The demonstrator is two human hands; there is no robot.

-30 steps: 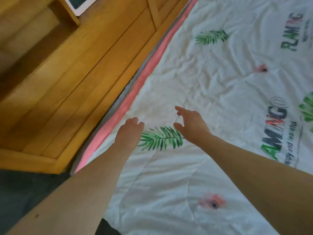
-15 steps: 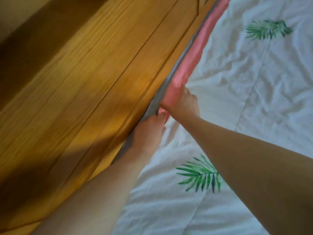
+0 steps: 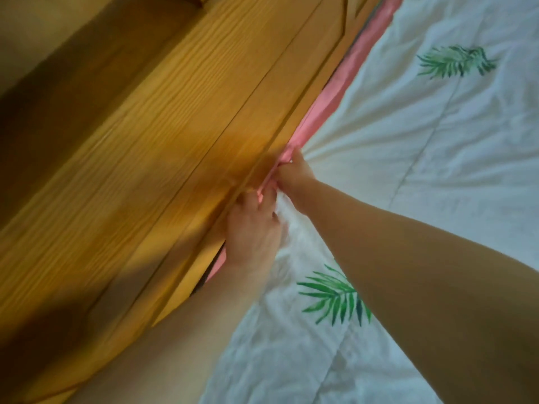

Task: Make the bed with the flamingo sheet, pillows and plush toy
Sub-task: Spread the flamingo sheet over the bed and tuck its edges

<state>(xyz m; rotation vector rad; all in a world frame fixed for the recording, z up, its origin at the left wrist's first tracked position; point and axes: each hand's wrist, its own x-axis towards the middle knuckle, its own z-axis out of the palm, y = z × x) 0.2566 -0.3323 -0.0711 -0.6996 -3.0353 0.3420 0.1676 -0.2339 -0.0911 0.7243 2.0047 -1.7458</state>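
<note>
The white flamingo sheet point(image 3: 408, 158), printed with green palm leaves, covers the bed on the right, and its pink border point(image 3: 335, 91) runs along the wooden panel. Both hands work at that border. My right hand point(image 3: 294, 173) grips a bunch of the pink edge, and creases fan out from it across the white cloth. Just below it, my left hand point(image 3: 250, 228) grips the edge where it meets the wood, with its fingertips hidden in the folds. No pillows or plush toy are in view.
A tall orange-brown wooden panel point(image 3: 151, 158) fills the left side and stands tight against the bed edge. A narrow dark gap point(image 3: 204, 279) shows between wood and sheet below my left hand.
Both hands went from hovering over the palm leaf to the pink border and took hold of it. The sheet now bunches at my right hand, and the view has shifted closer.
</note>
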